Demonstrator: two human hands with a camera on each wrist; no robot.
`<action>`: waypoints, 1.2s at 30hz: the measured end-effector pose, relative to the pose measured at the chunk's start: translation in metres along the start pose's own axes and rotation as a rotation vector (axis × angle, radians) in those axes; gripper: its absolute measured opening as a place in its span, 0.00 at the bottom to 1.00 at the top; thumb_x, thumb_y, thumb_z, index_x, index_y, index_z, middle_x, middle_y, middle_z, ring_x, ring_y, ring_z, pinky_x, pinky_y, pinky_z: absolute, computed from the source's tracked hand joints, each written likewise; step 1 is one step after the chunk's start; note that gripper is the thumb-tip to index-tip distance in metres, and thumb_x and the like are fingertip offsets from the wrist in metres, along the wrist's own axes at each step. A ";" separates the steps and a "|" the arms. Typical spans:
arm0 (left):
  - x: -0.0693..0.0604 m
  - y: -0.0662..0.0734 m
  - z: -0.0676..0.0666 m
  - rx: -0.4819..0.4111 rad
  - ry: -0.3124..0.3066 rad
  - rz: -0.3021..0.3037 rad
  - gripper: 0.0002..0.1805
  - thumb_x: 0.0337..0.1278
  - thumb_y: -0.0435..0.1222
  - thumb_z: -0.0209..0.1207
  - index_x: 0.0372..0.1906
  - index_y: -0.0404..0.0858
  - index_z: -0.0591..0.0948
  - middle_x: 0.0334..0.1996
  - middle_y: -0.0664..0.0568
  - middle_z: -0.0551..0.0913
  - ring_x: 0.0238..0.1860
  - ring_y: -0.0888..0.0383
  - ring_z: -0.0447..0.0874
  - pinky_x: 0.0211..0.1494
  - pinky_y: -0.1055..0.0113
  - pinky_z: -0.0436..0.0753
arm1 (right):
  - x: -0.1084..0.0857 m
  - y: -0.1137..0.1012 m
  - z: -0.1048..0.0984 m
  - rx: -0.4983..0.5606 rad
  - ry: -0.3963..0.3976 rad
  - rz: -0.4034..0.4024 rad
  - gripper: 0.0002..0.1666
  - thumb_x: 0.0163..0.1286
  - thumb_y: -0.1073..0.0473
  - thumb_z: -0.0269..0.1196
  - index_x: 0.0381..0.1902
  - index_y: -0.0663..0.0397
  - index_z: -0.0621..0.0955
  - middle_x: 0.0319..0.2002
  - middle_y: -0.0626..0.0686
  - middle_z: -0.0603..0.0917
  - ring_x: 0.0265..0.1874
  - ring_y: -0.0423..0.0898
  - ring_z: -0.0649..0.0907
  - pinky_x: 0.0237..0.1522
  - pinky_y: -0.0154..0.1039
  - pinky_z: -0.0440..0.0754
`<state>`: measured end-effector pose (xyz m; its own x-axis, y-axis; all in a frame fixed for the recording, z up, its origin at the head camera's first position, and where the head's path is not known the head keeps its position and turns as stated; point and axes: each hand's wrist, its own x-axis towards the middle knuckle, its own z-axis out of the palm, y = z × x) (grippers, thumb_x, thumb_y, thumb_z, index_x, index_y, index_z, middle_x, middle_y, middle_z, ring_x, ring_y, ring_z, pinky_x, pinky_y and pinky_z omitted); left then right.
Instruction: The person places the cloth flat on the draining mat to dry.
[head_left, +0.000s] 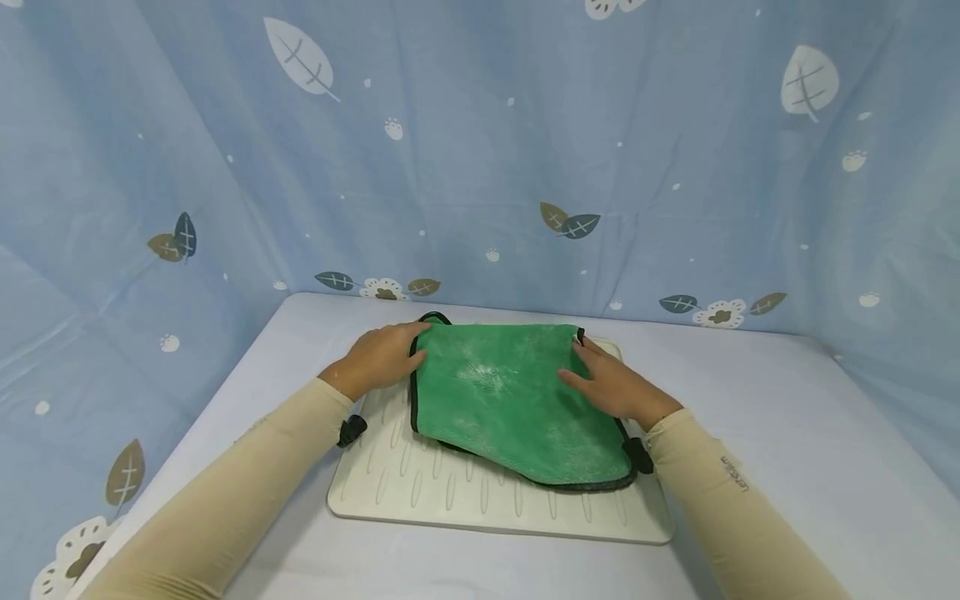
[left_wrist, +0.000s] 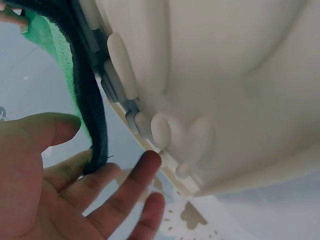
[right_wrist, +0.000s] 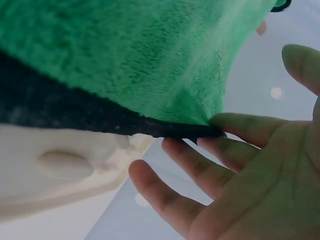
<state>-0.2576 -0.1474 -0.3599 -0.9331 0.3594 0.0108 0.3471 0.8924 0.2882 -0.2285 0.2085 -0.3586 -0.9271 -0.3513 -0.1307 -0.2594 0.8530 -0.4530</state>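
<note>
A green plush cleaning cloth (head_left: 495,392) with black trim lies folded over a cream ribbed mat (head_left: 450,492). My left hand (head_left: 382,358) holds its far left edge. In the left wrist view, the black-trimmed edge (left_wrist: 92,100) runs down between the fingers, the thumb beside it. At the far right corner, my right hand (head_left: 611,383) holds the cloth. The right wrist view shows the corner (right_wrist: 190,131) caught at the index and middle fingertips, with the thumb apart from it. Pale dusty patches mark the cloth's upper face.
The mat lies on a white-covered table (head_left: 795,467). A blue patterned curtain (head_left: 480,150) stands behind the table and on its left side. Beige sleeves (head_left: 247,475) cover both forearms, and dark straps (head_left: 352,430) show near the wrists.
</note>
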 end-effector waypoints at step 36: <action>-0.083 0.053 0.005 0.026 0.032 0.054 0.20 0.66 0.45 0.62 0.60 0.45 0.81 0.50 0.48 0.83 0.36 0.56 0.83 0.39 0.57 0.81 | -0.066 -0.054 0.033 -0.060 -0.047 -0.354 0.05 0.66 0.57 0.69 0.32 0.42 0.81 0.27 0.38 0.76 0.25 0.32 0.73 0.29 0.31 0.74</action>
<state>-0.1616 -0.1283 -0.3504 -0.9152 0.3990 0.0569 0.3994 0.8789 0.2609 -0.1445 0.1735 -0.3544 -0.7635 -0.6456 -0.0163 -0.5792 0.6957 -0.4249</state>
